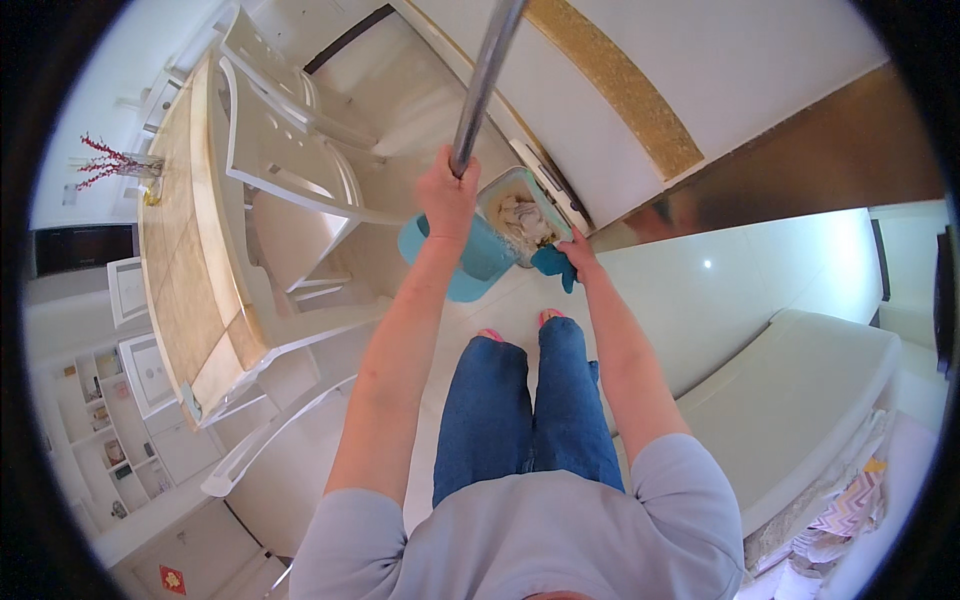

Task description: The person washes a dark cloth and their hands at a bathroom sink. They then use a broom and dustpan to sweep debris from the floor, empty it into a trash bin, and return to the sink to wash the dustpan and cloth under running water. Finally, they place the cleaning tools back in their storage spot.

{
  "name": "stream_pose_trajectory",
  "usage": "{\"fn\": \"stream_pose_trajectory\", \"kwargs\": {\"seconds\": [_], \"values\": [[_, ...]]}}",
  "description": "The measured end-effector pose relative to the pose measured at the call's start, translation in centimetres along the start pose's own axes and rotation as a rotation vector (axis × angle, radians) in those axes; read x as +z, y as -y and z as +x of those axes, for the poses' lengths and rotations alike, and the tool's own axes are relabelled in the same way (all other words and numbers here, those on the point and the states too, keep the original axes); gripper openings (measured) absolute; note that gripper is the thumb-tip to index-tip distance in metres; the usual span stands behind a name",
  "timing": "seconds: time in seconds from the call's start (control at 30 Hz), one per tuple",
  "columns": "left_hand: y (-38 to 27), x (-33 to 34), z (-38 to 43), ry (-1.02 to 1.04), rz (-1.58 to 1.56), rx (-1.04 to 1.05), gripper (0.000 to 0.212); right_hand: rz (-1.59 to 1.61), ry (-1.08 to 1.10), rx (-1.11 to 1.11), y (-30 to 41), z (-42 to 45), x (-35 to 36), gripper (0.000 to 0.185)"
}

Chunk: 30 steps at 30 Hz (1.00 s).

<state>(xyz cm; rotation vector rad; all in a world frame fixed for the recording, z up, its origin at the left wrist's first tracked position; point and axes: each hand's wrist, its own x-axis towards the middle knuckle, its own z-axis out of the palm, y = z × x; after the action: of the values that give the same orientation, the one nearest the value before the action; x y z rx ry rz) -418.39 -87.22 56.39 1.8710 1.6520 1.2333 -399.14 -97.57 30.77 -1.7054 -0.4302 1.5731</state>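
My left hand (pixel 448 196) is wrapped around the lower end of a grey metal pole (pixel 487 82), which runs up out of view at the top. A light blue plastic bucket (pixel 480 262) stands on the floor below that hand, partly hidden by my forearm. Beside it is a bin (pixel 517 177) with crumpled whitish waste (pixel 523 216) inside. At the bin's near right corner, my right hand (pixel 579 256) holds a soft teal piece (pixel 553 262), perhaps a cloth or mop pad. Whether its fingers also touch the rim cannot be told.
White chairs (pixel 289 150) and a tiled-top table (pixel 180 247) with a vase (pixel 142 165) stand to the left. A white cabinet or wall with a gold strip (pixel 622 82) rises beyond the bin. A pale sofa or bench (pixel 795 405) lies to the right.
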Motion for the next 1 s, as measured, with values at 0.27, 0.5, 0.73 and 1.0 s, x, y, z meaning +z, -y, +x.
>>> {"fn": "stream_pose_trajectory", "kwargs": {"seconds": [0.27, 0.5, 0.73, 1.0], "values": [[0.1, 0.1, 0.4, 0.051, -0.125, -0.008, 0.017, 0.005, -0.009, 0.005, -0.4, 0.1, -0.6, 0.077], [0.8, 0.5, -0.4, 0.071, -0.163, -0.019, 0.019, -0.003, -0.032, 0.003, -0.5, 0.7, -0.7, 0.076], [1.3, 0.4, -0.7, 0.062, -0.14, -0.046, 0.018, -0.068, -0.074, -0.03, -1.0, 0.8, -0.4, 0.072], [6.7, -6.3, -3.4, -0.137, -0.187, -0.188, 0.028, 0.071, 0.033, 0.098, -1.9, 0.8, -0.4, 0.065]]}}
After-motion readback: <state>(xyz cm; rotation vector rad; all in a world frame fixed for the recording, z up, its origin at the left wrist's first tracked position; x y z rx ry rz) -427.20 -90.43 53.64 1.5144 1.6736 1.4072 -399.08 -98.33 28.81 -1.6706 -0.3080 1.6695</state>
